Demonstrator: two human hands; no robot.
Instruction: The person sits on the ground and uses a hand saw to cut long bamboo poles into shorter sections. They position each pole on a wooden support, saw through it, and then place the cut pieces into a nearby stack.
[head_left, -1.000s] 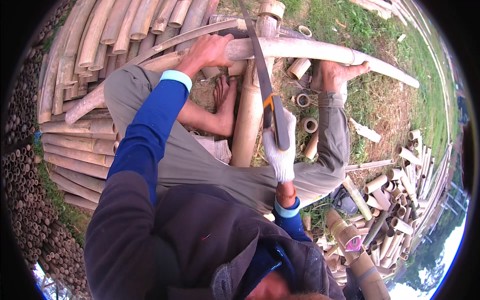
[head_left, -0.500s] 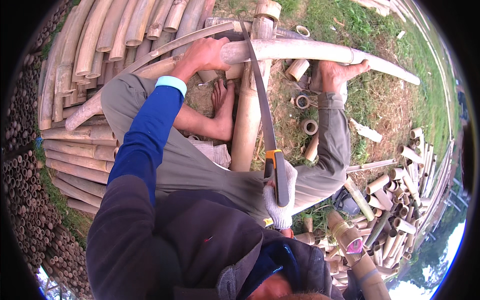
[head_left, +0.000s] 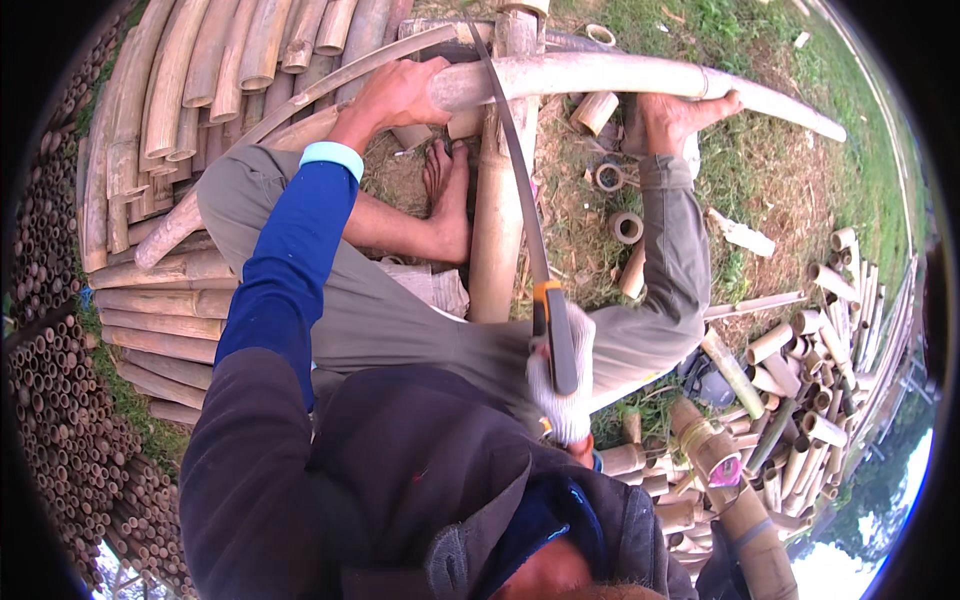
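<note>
A pale bamboo pole lies crosswise in front of me on an upright-running bamboo post. Bare and closed, my left hand grips the pole's left end. My right hand, in a white knit glove, is wrapped round the orange and black handle of a handsaw. Its long dark blade crosses the pole a little right of my left hand; whether the teeth sit in a cut cannot be made out. My right bare foot presses against the pole farther right. The left foot stands beside the post.
Stacked bamboo lengths fill the left, with many cut ends beyond. Short cut tubes are heaped at the right. Bamboo rings and offcuts lie on the grass. A bound bamboo piece stands near the lower right.
The whole view has shifted slightly, moving the pole and hands up in the picture. The saw blade reaches slightly farther past the pole. Both hands keep their grips.
</note>
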